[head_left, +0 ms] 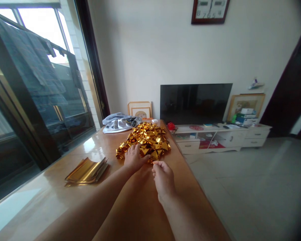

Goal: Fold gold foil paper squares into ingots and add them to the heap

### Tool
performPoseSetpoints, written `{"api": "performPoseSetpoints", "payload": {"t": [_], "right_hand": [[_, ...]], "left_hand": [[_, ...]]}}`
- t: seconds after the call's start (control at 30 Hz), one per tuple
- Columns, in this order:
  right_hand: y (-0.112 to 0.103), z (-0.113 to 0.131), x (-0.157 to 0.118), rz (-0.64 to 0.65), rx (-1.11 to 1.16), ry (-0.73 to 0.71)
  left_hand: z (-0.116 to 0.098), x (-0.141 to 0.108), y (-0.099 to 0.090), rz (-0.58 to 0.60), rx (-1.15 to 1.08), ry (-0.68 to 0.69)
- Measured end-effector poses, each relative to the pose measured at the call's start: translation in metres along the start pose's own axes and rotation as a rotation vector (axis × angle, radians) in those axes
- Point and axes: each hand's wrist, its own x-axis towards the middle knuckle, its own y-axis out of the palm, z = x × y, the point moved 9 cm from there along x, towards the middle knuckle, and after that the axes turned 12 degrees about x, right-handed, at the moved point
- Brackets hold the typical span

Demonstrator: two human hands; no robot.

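Gold foil pile [150, 139], near right table edge [182, 164], foil sheets [86, 170] well apart

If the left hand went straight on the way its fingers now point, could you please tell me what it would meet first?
The left hand would most likely meet the heap of gold foil pieces directly ahead, and may be touching it now; depth there is unclear.
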Motion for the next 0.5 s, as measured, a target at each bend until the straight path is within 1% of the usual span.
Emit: {"api": "performPoseSetpoints", "payload": {"t": [0.07, 0.1, 0.13, 0.2, 0.23, 0.3, 0.5], "right_hand": [[-0.002, -0.003, 0.001, -0.025, 0.095, 0.044], [-0.003, -0.003, 0.001, -0.034, 0.125, 0.045], [-0.004, -0.001, 0.002, -0.040, 0.144, 0.038], [-0.005, 0.003, 0.002, -0.050, 0.167, 0.021], [-0.006, 0.005, 0.002, -0.053, 0.175, 0.014], [-0.006, 0.007, 0.004, -0.054, 0.190, 0.006], [-0.009, 0.006, 0.005, -0.074, 0.164, 0.019]], "left_hand": [[-0.004, -0.002, -0.007, -0.027, 0.032, -0.001], [-0.009, -0.004, -0.012, -0.053, 0.052, 0.025], [-0.016, -0.005, -0.018, -0.076, 0.070, 0.073], [-0.034, -0.008, -0.022, -0.077, 0.091, 0.188], [-0.041, -0.009, -0.023, -0.068, 0.092, 0.234], [-0.051, -0.009, -0.022, -0.063, 0.089, 0.273], [-0.060, -0.001, -0.008, -0.035, 0.103, 0.246]]}}
